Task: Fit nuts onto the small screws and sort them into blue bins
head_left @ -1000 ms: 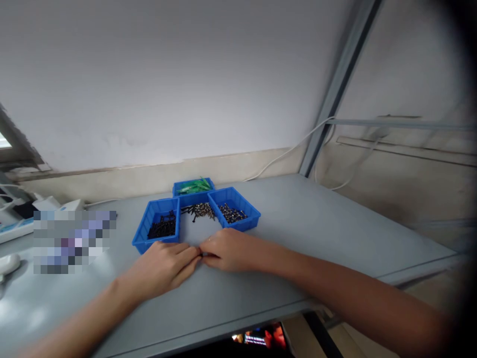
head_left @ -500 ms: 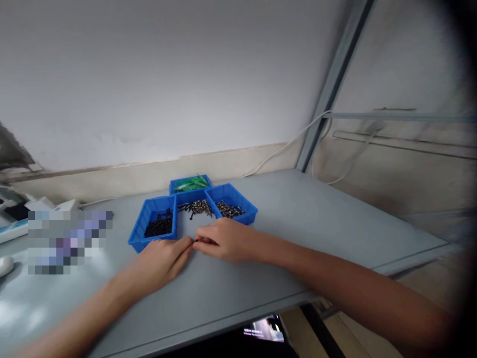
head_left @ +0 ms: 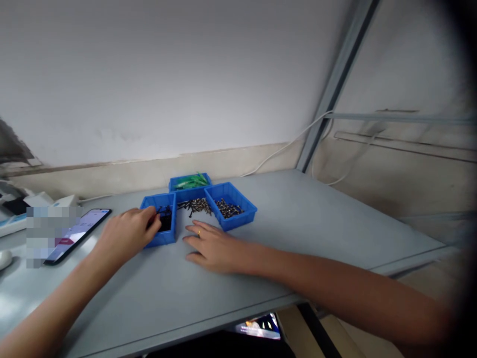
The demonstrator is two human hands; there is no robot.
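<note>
My left hand is over the left blue bin, its fingers pinched at the black screws inside; what is between the fingertips is too small to make out. My right hand rests palm down on the grey table, fingers spread, a ring on one finger. Just beyond it lies a loose pile of screws. The right blue bin holds small metallic pieces. Behind the pile, the back blue bin contains green items.
A phone, partly pixelated, lies at the left near a white object and a white power strip. A cable runs along the wall to a metal post. A lit screen shows below the table edge.
My hands have parted. The left moved left and up into the left bin, which now sits slightly differently; the right opened and lowered flat onto the table.
</note>
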